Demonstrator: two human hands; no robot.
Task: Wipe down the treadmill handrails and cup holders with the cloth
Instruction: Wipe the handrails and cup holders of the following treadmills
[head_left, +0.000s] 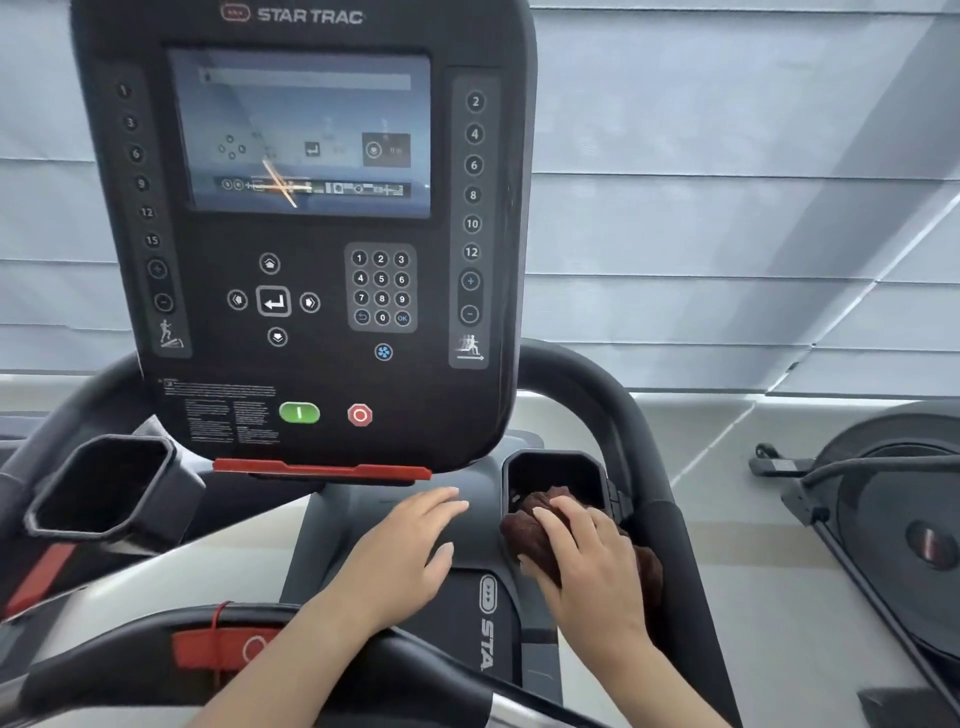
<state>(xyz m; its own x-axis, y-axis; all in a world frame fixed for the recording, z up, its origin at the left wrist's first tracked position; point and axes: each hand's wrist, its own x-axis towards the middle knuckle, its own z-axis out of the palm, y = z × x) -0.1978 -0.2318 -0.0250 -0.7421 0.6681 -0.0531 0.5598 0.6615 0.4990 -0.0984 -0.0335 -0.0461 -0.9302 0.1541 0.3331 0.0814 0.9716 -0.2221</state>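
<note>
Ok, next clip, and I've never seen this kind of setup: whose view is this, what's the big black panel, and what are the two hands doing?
One picture, from a camera worn on the person's head, looking forward and down. The black panel is a treadmill console with a screen, number keys and green and red buttons. Black handrails curve out on both sides. Below it sits a cup holder on each side. The right hand presses a dark brown cloth at the front edge of the right cup holder. The left hand rests flat and empty on the grey centre surface. The left cup holder looks empty.
</note>
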